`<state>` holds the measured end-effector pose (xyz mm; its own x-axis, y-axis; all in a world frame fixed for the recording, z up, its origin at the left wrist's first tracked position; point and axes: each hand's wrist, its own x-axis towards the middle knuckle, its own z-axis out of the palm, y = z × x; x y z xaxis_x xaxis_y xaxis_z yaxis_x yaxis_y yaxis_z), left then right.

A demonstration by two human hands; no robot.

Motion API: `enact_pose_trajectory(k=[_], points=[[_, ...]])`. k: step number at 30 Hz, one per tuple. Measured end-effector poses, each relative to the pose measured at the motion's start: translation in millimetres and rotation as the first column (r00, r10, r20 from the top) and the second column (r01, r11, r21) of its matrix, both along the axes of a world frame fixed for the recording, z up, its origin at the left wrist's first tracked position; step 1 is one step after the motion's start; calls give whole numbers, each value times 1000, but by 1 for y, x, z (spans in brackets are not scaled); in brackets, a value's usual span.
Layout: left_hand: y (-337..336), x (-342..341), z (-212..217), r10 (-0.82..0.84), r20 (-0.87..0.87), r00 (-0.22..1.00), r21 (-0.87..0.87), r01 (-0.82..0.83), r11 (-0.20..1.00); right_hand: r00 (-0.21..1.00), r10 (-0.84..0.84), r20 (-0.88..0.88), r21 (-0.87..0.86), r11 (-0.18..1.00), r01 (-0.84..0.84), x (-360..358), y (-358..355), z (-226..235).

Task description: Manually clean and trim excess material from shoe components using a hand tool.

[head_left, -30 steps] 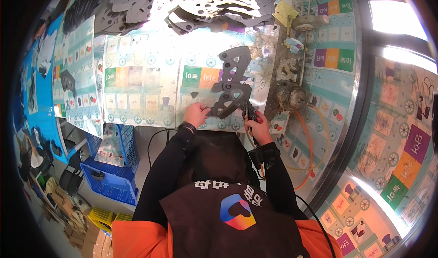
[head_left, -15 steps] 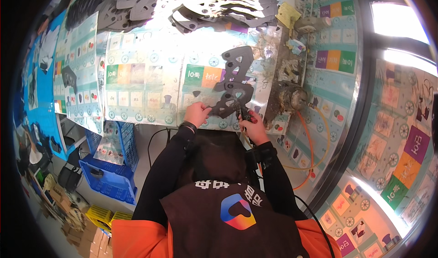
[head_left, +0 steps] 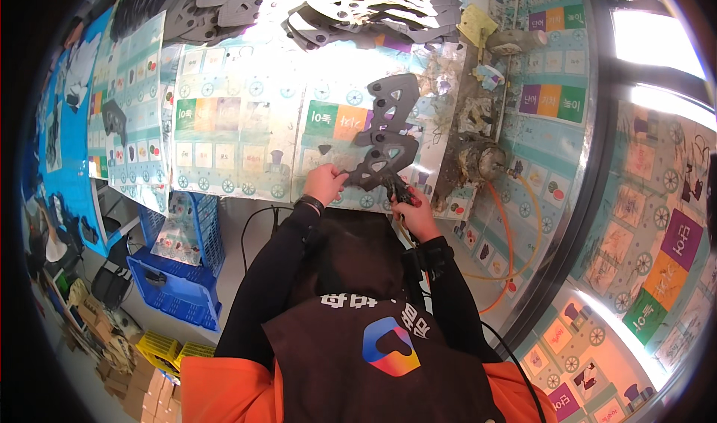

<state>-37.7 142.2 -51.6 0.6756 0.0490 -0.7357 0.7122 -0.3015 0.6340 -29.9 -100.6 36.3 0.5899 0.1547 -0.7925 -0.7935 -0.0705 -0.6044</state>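
Note:
A dark grey flat part with cut-out openings (head_left: 384,161) lies at the near edge of the paper-covered table. My left hand (head_left: 325,184) pinches its left end between thumb and fingers. My right hand (head_left: 415,212) is closed around a dark hand tool with red on its grip (head_left: 399,191); its tip is at the part's lower right edge. The tool's exact kind is hard to make out. A similar grey part (head_left: 394,98) lies just beyond, touching or overlapping the first. A small dark triangular scrap (head_left: 324,149) rests left of them.
Many similar grey parts form a pile (head_left: 328,12) along the far side. A grimy machine fitting (head_left: 485,158) with yellow and orange hoses (head_left: 511,236) stands at right. Blue crates (head_left: 175,288) are below left; another dark piece (head_left: 113,120) lies on the left table.
The view has shifted slightly. My right hand and the tool have turned and drawn back a little from the part. My left hand keeps its pinch.

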Motion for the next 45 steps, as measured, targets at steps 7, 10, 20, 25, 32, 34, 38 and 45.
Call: enact_pose_trajectory(k=[7,10,20,25,32,34,38,45], points=[[-4,-3,-1,-4,-2,1000,-4,4,1000,999,35,-17,-40,999,-36,0,1,3],[-6,-5,-2,7,-3,1000,-5,-7,1000,998,70,-4,-42,997,-70,-2,3,0],[4,6,-6,-3,10,1000,-34,4,999,980,197,-11,-65,978,-197,7,21,2],[25,-22,-12,119,31,992,-103,-115,988,993,114,28,130,985,-117,-17,33,-7],[127,-1,101,235,208,949,-257,-179,950,971,79,227,22,996,-86,7,-27,49],[226,-15,86,590,43,806,-400,-527,750,985,21,169,11,1000,-24,16,-31,69],[475,-73,75,523,79,849,141,-529,837,935,-60,350,119,993,20,23,-30,48],[262,43,-10,13,339,941,108,-53,993,974,-32,226,47,999,22,24,-14,53]])
